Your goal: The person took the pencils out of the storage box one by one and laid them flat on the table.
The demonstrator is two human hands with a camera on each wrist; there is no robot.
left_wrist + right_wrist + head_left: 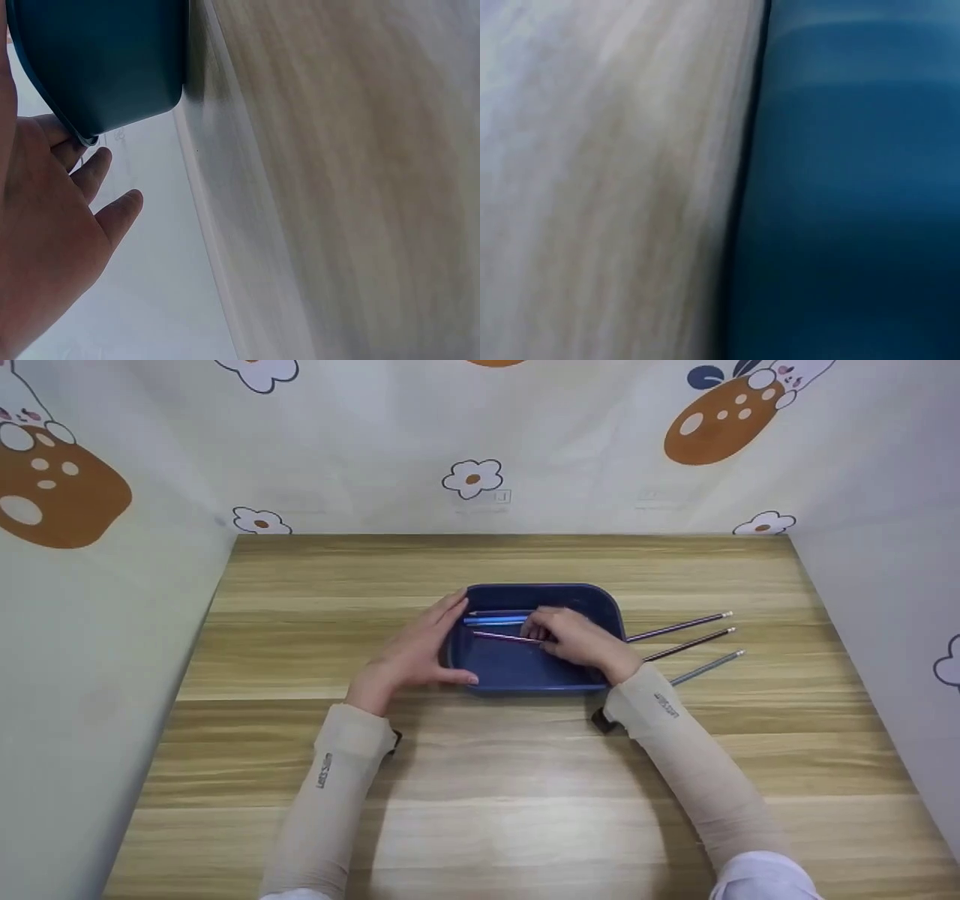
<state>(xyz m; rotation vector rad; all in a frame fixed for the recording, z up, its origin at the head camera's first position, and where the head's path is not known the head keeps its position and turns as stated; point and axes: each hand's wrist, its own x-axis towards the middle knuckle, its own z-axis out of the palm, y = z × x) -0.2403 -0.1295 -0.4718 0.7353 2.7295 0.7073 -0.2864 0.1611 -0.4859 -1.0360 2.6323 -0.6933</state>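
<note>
A dark blue rectangular bin [517,679] sits on the wooden table. My left hand [416,649] spreads around its left end, thumb on the front rim and fingers at the back left corner. In the left wrist view, the left hand [56,225] touches the rim with fairly straight fingers. Inside the bin, my right hand [574,637] pinches a dark purple pencil [499,637] whose other end points left. Behind that lie blue pens or pencils [495,621] and another pencil [484,613], partly hidden by the right hand. The right wrist view shows only the bin's wall [855,165] and the table.
Right of the bin, two dark pencils [690,645] and a grey-blue pencil [709,667] lie slanted on the table [525,780], their near ends hidden by the right arm and bin. A patterned curtain [570,450] stands behind and at both sides.
</note>
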